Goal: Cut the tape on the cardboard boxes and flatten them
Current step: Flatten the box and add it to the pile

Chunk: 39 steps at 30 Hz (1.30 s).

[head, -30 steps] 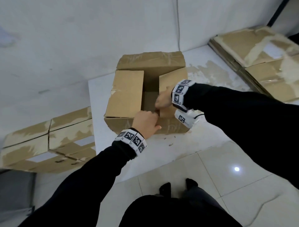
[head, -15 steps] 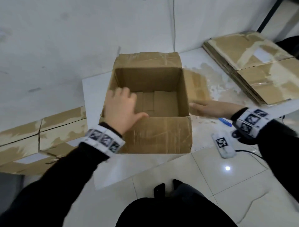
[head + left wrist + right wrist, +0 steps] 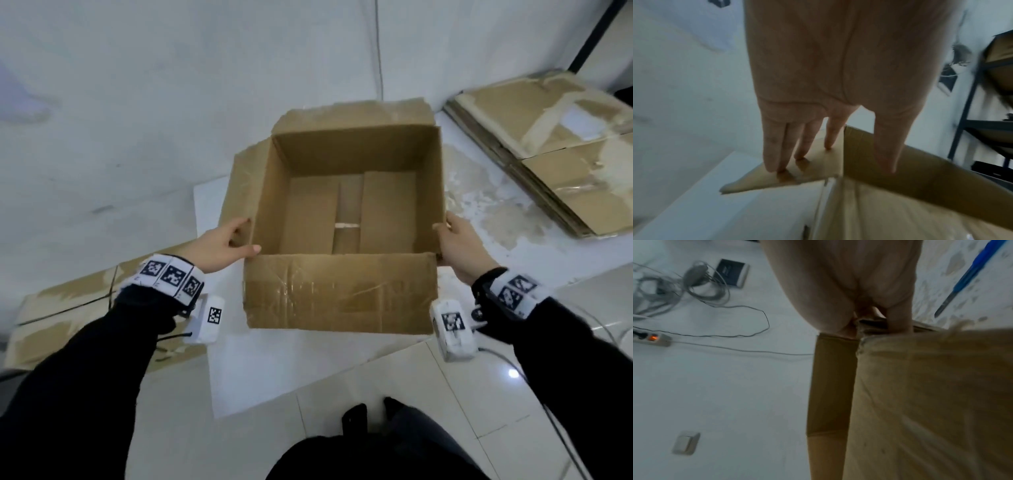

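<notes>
An open brown cardboard box (image 3: 342, 294) stands on a white board, all of its top flaps folded outward and its inside empty. My left hand (image 3: 239, 240) is at the near left corner. In the left wrist view its straight fingers (image 3: 777, 154) press the left flap, with the thumb across the box wall (image 3: 910, 170). My right hand (image 3: 452, 240) grips the near right corner, thumb on the rim. In the right wrist view its fingers (image 3: 900, 321) curl over the box edge (image 3: 931, 386). A blue utility knife (image 3: 972, 275) lies on the floor beyond that hand.
Flattened boxes are stacked at the back right (image 3: 565, 154) and at the left (image 3: 68, 308). A white wall rises just behind the box. A power strip (image 3: 651, 339) and cables lie on the floor to the right. A dark metal shelf (image 3: 972, 113) stands further off.
The top flaps, nearly closed a second ago, now lie folded outward. Both hands have left the middle seam and moved out to the two near corners.
</notes>
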Motion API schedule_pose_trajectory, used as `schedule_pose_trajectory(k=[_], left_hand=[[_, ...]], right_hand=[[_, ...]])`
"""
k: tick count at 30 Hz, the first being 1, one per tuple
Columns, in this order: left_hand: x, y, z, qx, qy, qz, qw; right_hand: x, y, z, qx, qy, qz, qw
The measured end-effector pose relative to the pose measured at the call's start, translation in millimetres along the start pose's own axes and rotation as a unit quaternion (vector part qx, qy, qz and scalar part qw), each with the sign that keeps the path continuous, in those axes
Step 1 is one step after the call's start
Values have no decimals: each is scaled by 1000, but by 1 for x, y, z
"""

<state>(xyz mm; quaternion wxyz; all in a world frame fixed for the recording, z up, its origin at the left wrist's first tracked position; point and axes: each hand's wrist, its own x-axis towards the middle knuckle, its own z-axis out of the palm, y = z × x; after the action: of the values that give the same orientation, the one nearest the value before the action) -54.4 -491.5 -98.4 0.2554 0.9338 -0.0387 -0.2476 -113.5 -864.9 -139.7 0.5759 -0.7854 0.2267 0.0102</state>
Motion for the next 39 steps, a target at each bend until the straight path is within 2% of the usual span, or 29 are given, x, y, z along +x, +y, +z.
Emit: schedule_pose_trajectory(k=[3,5,7,8,11,16,18,20,22,24,26,28,31,35,37,39], left_hand=[[9,64,-12,69,128,139,980],[8,121,-9,74,228,230,943],[9,175,-1,63,282,275,917],[11,198,4,47,281,280,917],[25,237,20,15,206,237,949],[50,242,34,74,185,188,962],[60,246,31,78,154,184,968],[73,255,24,128,125,172,969],[83,266,17,137,127,156,970],[89,272,16,106,152,126,975],[88,272,22,106,153,80,979],[79,267,32,132,121,49,983],[60,257,37,147,82,26,985],[31,235,34,136,35,26,990],[19,224,35,126,22,45,991],[9,213,33,118,11,61,991]], right_hand=[[-18,20,8,-21,77,-70,994],[-38,37,28,-10,78,-85,993],[-57,57,49,9,68,-96,993],[-62,65,56,12,68,-116,991],[-64,75,61,-5,73,-145,987],[-66,71,60,-76,45,-183,979],[-55,70,60,-75,42,-194,977],[-35,69,57,-68,52,-193,978],[-21,69,56,-56,48,-184,980],[-21,68,57,-6,12,-178,984],[-31,71,56,1,-9,-237,972],[-32,83,50,-24,-45,-296,954],[-21,84,8,29,-135,-210,968],[20,66,-46,64,-132,-129,981],[43,46,-53,97,-200,-84,971],[57,23,-53,176,-261,-38,948]])
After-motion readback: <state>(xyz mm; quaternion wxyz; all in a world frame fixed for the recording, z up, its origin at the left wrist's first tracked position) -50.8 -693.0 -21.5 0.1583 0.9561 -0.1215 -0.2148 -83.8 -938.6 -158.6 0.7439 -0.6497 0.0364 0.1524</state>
